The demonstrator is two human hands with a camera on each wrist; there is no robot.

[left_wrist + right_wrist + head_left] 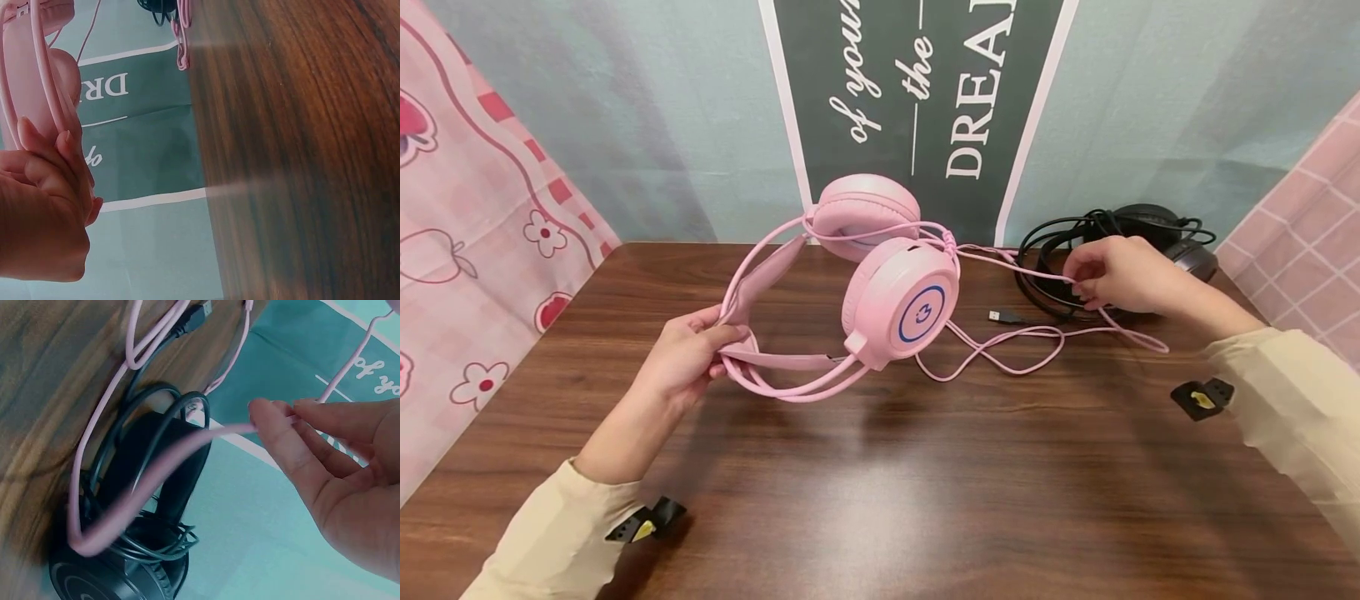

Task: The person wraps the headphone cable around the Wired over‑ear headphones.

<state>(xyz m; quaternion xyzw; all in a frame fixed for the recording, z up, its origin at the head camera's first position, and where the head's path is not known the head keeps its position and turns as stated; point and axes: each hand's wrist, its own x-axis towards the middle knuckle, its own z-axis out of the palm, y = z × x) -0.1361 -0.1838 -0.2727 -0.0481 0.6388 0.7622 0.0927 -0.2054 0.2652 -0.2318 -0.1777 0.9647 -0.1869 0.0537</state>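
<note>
Pink headphones [917, 312] are held above the table, earcups to the right. My left hand [688, 350] grips them by the headband, thumb on top; the left wrist view shows its fingers curled round the pink headband [47, 81]. Off to the right, my right hand [1123, 271] pinches the pink cable [1030, 268] between thumb and fingers. In the right wrist view the cable [162, 465] runs slack on both sides of the pinch. More of that cable lies in loose loops on the table beneath. Part of the headband is hidden by the left hand.
Black headphones [1150, 225] with a bundled black cable lie at the back right, partly behind my right hand. A black-ended USB plug [1003, 317] rests near them. A wooden table [880, 467] meets a blue-green cloth [700, 125] with a dark lettered panel at the back.
</note>
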